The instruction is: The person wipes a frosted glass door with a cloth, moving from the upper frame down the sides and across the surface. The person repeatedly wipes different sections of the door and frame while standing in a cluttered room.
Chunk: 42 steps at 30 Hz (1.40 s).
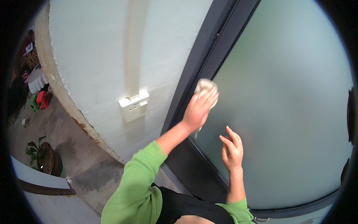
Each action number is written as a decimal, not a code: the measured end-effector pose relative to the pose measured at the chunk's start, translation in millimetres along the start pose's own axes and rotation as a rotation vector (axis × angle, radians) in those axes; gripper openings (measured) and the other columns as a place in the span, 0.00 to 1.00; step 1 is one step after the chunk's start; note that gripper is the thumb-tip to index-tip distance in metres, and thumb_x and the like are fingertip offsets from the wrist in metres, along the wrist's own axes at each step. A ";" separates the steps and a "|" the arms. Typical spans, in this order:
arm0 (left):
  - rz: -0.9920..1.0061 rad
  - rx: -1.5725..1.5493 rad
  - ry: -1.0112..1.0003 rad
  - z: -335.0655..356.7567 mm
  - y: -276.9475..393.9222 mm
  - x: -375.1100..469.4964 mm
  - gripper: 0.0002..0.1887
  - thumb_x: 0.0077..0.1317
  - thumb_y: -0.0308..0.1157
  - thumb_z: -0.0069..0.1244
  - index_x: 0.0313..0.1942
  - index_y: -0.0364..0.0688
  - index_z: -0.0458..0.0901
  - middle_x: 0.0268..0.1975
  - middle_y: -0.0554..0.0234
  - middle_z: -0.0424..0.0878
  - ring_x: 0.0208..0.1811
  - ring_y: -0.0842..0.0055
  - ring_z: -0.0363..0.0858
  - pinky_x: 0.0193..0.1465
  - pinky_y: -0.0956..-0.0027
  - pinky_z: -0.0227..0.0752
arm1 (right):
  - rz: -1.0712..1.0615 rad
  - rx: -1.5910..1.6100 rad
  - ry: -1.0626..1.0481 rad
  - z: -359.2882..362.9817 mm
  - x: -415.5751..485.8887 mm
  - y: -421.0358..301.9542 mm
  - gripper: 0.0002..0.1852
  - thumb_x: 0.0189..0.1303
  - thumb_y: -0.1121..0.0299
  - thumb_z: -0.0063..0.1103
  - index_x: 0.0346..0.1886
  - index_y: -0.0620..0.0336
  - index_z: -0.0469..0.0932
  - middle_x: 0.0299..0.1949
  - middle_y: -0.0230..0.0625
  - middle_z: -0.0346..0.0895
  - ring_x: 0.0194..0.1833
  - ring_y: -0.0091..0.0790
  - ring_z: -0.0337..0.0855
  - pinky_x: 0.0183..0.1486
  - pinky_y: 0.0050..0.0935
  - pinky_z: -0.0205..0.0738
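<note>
My left hand (198, 109) presses a pale cloth (206, 85) against the dark door frame (193, 67), at the edge of the frosted glass panel (279, 112). The cloth is bunched under the fingers, and a thin end of it hangs below the palm. Lower and to the right, my right hand (232, 149) is raised in front of the glass, its fingers apart and partly bent, holding nothing. Both forearms come out of green sleeves.
A white wall socket with a switch (134, 107) sits on the pale wall left of the frame. Beyond the wall's rough edge are a potted plant (47, 158), a red stool (43, 100), a green stool (33, 102) and a covered table (37, 80).
</note>
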<state>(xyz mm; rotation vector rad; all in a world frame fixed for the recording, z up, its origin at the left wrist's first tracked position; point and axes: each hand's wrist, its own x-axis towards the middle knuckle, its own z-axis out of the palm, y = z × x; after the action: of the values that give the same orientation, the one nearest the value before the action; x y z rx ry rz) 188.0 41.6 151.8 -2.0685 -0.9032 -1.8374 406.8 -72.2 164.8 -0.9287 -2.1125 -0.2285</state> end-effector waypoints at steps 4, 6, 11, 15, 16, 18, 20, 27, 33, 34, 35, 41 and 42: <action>0.224 -0.053 0.197 -5.8 16.6 138.5 0.29 0.62 0.17 0.52 0.65 0.36 0.82 0.68 0.49 0.81 0.67 0.55 0.78 0.67 0.55 0.70 | 0.033 0.006 0.067 -20.0 -7.8 -3.1 0.19 0.56 0.88 0.59 0.50 0.64 0.88 0.67 0.52 0.80 0.59 0.50 0.85 0.60 0.40 0.83; 0.277 -0.086 0.254 -3.1 32.1 175.8 0.31 0.60 0.18 0.54 0.66 0.42 0.83 0.66 0.52 0.83 0.64 0.58 0.80 0.67 0.56 0.69 | 0.034 -0.019 0.175 -32.1 -13.5 -4.3 0.21 0.56 0.88 0.58 0.51 0.65 0.87 0.65 0.52 0.82 0.58 0.49 0.86 0.60 0.40 0.82; 0.304 -0.023 0.256 15.7 46.3 134.5 0.25 0.63 0.22 0.54 0.62 0.46 0.87 0.68 0.68 0.82 0.55 0.63 0.78 0.62 0.60 0.74 | 0.122 0.007 0.416 -52.5 -32.4 -2.4 0.19 0.66 0.89 0.54 0.55 0.65 0.86 0.52 0.47 0.83 0.46 0.38 0.86 0.47 0.32 0.84; 0.191 -0.059 0.053 32.2 62.4 19.7 0.26 0.67 0.26 0.51 0.65 0.50 0.86 0.69 0.72 0.82 0.54 0.66 0.78 0.61 0.60 0.74 | 0.158 0.007 0.374 -45.5 -47.3 1.8 0.19 0.67 0.88 0.53 0.58 0.66 0.84 0.54 0.47 0.82 0.46 0.37 0.86 0.46 0.30 0.86; 0.151 -0.050 -0.011 32.4 66.8 -10.6 0.26 0.68 0.27 0.51 0.66 0.50 0.85 0.70 0.72 0.81 0.54 0.66 0.78 0.61 0.61 0.74 | 0.192 0.017 0.363 -40.5 -50.8 1.5 0.19 0.68 0.88 0.53 0.59 0.66 0.84 0.55 0.47 0.82 0.46 0.38 0.87 0.47 0.31 0.87; 0.057 -0.098 -0.155 26.6 74.0 -68.0 0.26 0.66 0.25 0.54 0.66 0.47 0.86 0.72 0.62 0.80 0.59 0.64 0.80 0.65 0.61 0.72 | 0.272 0.144 0.262 -26.6 -58.9 -3.2 0.21 0.70 0.86 0.53 0.64 0.65 0.81 0.62 0.49 0.79 0.53 0.40 0.88 0.50 0.32 0.87; -0.095 -0.270 -0.253 18.8 78.1 -112.2 0.29 0.65 0.24 0.54 0.68 0.43 0.83 0.74 0.57 0.78 0.64 0.60 0.80 0.69 0.60 0.70 | 0.352 0.152 0.062 -11.6 -68.4 -12.8 0.28 0.68 0.83 0.59 0.72 0.64 0.75 0.71 0.53 0.72 0.64 0.49 0.83 0.62 0.40 0.82; -0.742 -1.241 -0.229 -9.7 107.1 -158.0 0.33 0.86 0.38 0.33 0.82 0.28 0.49 0.87 0.49 0.50 0.88 0.64 0.47 0.88 0.61 0.39 | 0.337 0.109 -0.317 38.0 -70.5 -40.4 0.48 0.59 0.74 0.72 0.83 0.60 0.59 0.83 0.60 0.52 0.79 0.66 0.60 0.80 0.53 0.59; -0.958 -1.287 0.041 -26.6 66.6 -164.9 0.36 0.84 0.39 0.39 0.85 0.43 0.45 0.87 0.55 0.52 0.87 0.62 0.49 0.86 0.49 0.45 | -0.043 0.096 0.115 54.6 26.3 -9.9 0.37 0.58 0.84 0.64 0.75 0.58 0.73 0.72 0.49 0.76 0.76 0.54 0.69 0.76 0.49 0.65; -1.108 -1.204 0.073 -27.1 53.1 -172.0 0.34 0.84 0.39 0.40 0.85 0.43 0.51 0.86 0.56 0.55 0.85 0.61 0.54 0.84 0.50 0.50 | -0.176 -0.206 0.176 48.1 41.6 -5.2 0.35 0.58 0.84 0.64 0.73 0.56 0.76 0.73 0.45 0.77 0.76 0.51 0.70 0.76 0.48 0.66; -1.254 -1.109 0.054 -29.4 42.7 -182.2 0.31 0.84 0.40 0.40 0.83 0.43 0.56 0.85 0.57 0.58 0.84 0.62 0.56 0.83 0.50 0.52 | -0.192 -0.335 0.183 53.5 53.2 -3.9 0.33 0.60 0.83 0.64 0.71 0.53 0.78 0.74 0.44 0.76 0.76 0.49 0.70 0.78 0.45 0.64; -1.635 -0.893 0.092 -35.1 19.2 -245.4 0.24 0.85 0.41 0.42 0.74 0.43 0.74 0.77 0.62 0.72 0.77 0.71 0.67 0.77 0.56 0.62 | -0.273 -0.718 -0.179 130.9 32.5 1.0 0.25 0.67 0.64 0.58 0.68 0.53 0.81 0.76 0.35 0.73 0.76 0.40 0.71 0.74 0.41 0.64; -1.670 -0.882 0.087 -34.8 17.4 -250.6 0.23 0.85 0.41 0.42 0.73 0.43 0.76 0.75 0.63 0.75 0.75 0.73 0.70 0.75 0.58 0.64 | -0.291 -0.719 -0.218 147.3 17.9 3.0 0.26 0.66 0.64 0.58 0.68 0.55 0.81 0.75 0.36 0.74 0.75 0.40 0.72 0.74 0.42 0.64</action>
<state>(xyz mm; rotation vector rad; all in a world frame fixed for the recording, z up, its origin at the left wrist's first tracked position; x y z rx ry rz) 163.9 -64.0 -77.5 -1.2480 -2.6087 -3.4776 312.9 5.1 79.7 -1.0672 -2.4036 -1.1363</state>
